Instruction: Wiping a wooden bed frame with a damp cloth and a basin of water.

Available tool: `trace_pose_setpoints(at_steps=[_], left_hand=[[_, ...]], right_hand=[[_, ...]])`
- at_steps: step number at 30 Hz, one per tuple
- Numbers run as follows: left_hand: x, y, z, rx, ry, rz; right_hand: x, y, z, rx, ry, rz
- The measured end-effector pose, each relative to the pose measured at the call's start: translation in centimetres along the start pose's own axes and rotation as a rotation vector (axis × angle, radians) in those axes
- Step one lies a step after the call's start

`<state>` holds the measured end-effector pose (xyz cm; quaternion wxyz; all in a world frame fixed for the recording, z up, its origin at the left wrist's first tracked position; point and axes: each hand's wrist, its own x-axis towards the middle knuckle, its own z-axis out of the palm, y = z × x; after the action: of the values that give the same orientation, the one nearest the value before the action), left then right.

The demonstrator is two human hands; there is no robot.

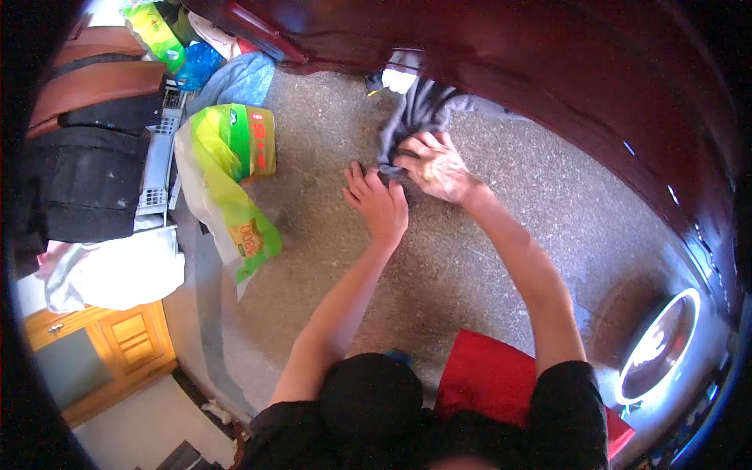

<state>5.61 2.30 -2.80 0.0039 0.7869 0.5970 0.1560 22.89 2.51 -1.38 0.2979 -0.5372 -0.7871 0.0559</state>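
Note:
My right hand (437,167) has its fingers curled onto the lower end of a dark grey cloth (420,111), which lies bunched on the speckled grey floor (329,235). Just to its left, my left hand (379,202) is palm down with fingers spread, close to the cloth's lower edge; whether the fingertips touch the cloth is not clear. The cloth's upper part runs along the foot of a dark red, glossy surface (529,47). Beside the cloth's top lies a white piece (399,80) that may be paper or fabric.
Left of my hands stands a yellow-green plastic bag (214,141) with printing. Beyond it are a blue cloth (238,82), a blue plastic bag (200,66) and a white bag (123,270). Red fabric (487,376) lies near my body; a white-rimmed round object (658,346) is at right.

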Motion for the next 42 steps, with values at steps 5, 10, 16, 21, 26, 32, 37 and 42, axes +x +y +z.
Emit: trace_pose_setpoints(at_steps=[5, 10, 16, 21, 26, 32, 37, 42], left_hand=[[0.3, -0.3, 0.4, -0.161, 0.121, -0.034], [6.7, 2.3, 0.8, -0.211, 0.230, -0.082], [16.8, 5.5, 4.7, -0.184, 0.245, -0.259], [17.8, 5.0, 6.2, -0.161, 0.270, -0.113], [19.0, 4.2, 6.1, -0.302, 0.294, -0.074], [14.7, 2.1, 4.5, -0.313, 0.158, 0.183], [9.0, -1.0, 1.7, -0.351, 0.183, 0.270], [5.3, -2.5, 0.1, -0.414, 0.150, 0.294]], right_hand=[[-7.2, -2.0, -4.9, -0.020, -0.162, 0.118], [-8.0, -1.7, -5.1, -0.069, -0.165, 0.232], [-7.4, -2.0, -4.9, -0.070, -0.157, 0.217], [-7.6, -1.6, -4.7, -0.084, -0.166, 0.220], [-7.1, -2.0, -4.8, -0.036, -0.111, 0.219], [-7.5, -1.6, -4.7, -0.083, -0.076, 0.194], [-7.6, -1.6, -4.7, -0.090, -0.087, 0.192], [-7.8, -1.4, -4.5, -0.091, -0.081, 0.171]])
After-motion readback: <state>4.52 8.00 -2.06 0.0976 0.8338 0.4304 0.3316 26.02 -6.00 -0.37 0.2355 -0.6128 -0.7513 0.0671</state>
